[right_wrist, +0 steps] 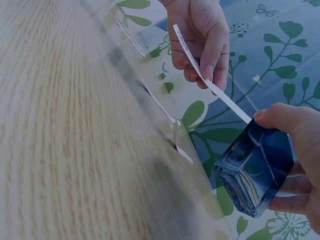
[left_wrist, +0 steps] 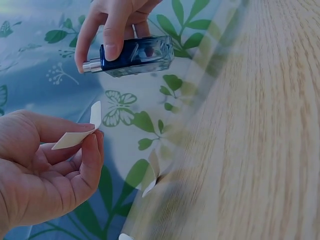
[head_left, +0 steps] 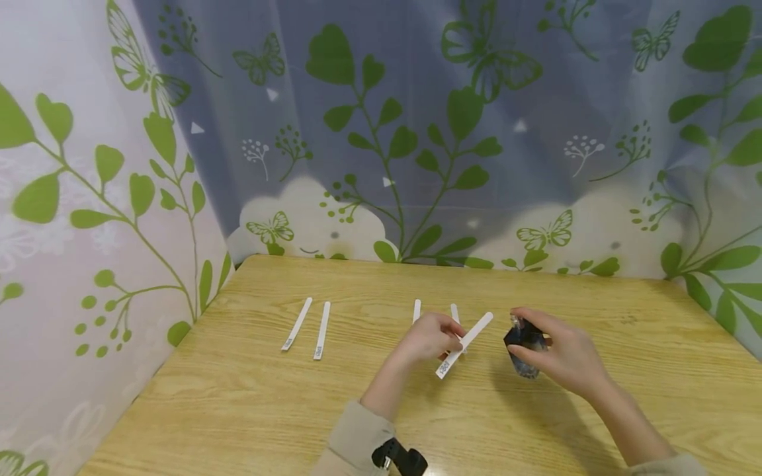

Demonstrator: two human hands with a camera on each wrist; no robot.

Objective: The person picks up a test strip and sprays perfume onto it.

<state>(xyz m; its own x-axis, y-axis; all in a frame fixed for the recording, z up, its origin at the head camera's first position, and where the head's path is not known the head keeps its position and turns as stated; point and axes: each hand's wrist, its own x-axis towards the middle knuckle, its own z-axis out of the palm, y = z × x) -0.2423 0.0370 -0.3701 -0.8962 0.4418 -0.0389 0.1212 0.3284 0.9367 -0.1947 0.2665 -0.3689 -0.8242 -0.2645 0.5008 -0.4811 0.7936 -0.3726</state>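
My left hand [head_left: 428, 338] pinches a white paper perfume test strip [head_left: 478, 326] between thumb and fingers, with dark print on its lower end. The strip slants up toward the right and looks bent in the left wrist view. Opposite it, my right hand [head_left: 570, 352] grips a dark blue glass perfume bottle [right_wrist: 257, 167] above the table. One finger lies at the bottle's silver spray top [left_wrist: 92, 65]. In the head view a short gap separates the strip's tip from the bottle.
Two more test strips [head_left: 322, 330] lie side by side on the left of the wooden table [head_left: 238, 410]. Another pair [head_left: 417, 308] lies behind my left hand, partly hidden by it. A leaf-patterned curtain [head_left: 381, 132] hangs along the table's back edge and left side.
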